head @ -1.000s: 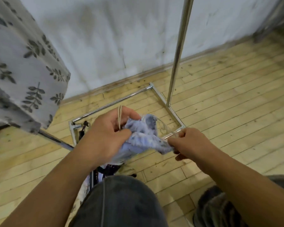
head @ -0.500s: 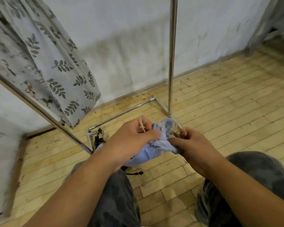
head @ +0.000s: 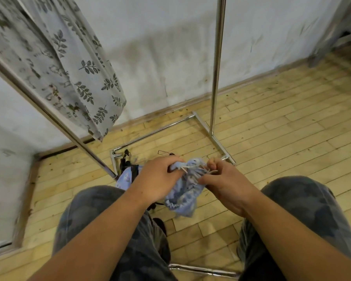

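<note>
L grip (head: 158, 179), R grip (head: 225, 184) both clutch blue cloth (head: 183, 196) w/ rack pole (head: 216, 78), leaf-print fabric (head: 69, 67) beyond.

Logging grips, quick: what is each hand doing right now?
Left hand: closed, gripping the blue cloth.
Right hand: closed, fingers pinching the same cloth near its top.

Leaf-print cloth (head: 69, 63) hung from a slanted chrome rail (head: 49, 116), upper left. Chrome upright (head: 217, 63) rose from a rectangular base frame (head: 154, 130) on the plank floor (head: 292, 122). Stained white wall (head: 160, 47) behind. Black clips (head: 125, 162) lay at the frame's near-left corner.
</note>
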### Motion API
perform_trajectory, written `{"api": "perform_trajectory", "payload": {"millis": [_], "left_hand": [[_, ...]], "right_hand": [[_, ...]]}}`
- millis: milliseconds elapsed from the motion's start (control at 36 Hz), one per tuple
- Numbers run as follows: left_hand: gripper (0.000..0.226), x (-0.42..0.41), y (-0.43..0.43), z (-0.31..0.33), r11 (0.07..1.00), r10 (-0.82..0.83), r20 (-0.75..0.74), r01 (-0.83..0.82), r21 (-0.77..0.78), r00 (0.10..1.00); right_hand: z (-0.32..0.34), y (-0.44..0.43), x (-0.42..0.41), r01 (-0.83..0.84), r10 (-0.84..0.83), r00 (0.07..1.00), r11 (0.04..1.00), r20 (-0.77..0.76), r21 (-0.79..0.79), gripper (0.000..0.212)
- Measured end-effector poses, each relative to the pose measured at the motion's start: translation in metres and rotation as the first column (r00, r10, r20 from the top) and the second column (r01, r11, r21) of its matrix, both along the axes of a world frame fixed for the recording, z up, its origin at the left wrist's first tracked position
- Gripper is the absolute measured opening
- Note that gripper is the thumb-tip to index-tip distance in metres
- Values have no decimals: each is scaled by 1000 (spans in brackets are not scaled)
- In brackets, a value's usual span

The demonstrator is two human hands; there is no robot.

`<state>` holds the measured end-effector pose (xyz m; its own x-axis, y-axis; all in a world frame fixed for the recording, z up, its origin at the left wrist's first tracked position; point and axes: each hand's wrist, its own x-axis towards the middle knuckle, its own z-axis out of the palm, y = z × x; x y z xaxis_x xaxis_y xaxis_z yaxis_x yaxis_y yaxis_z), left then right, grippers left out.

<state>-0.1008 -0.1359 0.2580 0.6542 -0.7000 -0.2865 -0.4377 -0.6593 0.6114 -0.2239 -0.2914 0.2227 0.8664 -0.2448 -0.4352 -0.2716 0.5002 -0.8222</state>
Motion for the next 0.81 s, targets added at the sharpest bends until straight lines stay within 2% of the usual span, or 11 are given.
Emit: {"api": "perform_trajectory", "payload": {"millis": [167,222,306,389,472,528,639,722,750,806], "left_hand": [[20,2,-9,-5,997,-73,222,70,19,972],[23,0,-15,-3,990,-137,222,131,42,965],[54,-3,-19,-4,980,-199,168,192,58,965],[65,-4,-19,-6,962,-271,118,272,7,955],[67,-1,-21,-7,956,-288,54,291,-48,956],[63,0,-23,-10,959,-276,25,277,-61,961],[33,2,-25,-12,968,-234,23,235,-92,972],[18,3,-26,-12,973,-207,28,209,-96,978],[21,3,-26,-12,974,-207,25,209,-87,978],[44,2,-26,-11,973,-224,15,224,-52,975]], "right_hand": [[-3,-1,0,-29,30,1000,987,4,-156,44],[-4,-1,0,-33,34,999,987,4,-156,43],[-4,-3,2,-49,53,998,993,35,-105,38],[-4,-5,4,-46,50,997,997,60,-61,43],[-9,-7,6,-25,29,997,998,66,-62,25],[-10,-10,7,-2,7,998,995,54,-102,24],[-8,-10,8,28,-20,998,992,66,-126,39],[-8,-10,9,3,8,999,978,52,-207,33],[-7,-10,8,-10,22,999,975,49,-221,32],[-6,-10,8,-53,65,997,968,39,-247,32]]}}
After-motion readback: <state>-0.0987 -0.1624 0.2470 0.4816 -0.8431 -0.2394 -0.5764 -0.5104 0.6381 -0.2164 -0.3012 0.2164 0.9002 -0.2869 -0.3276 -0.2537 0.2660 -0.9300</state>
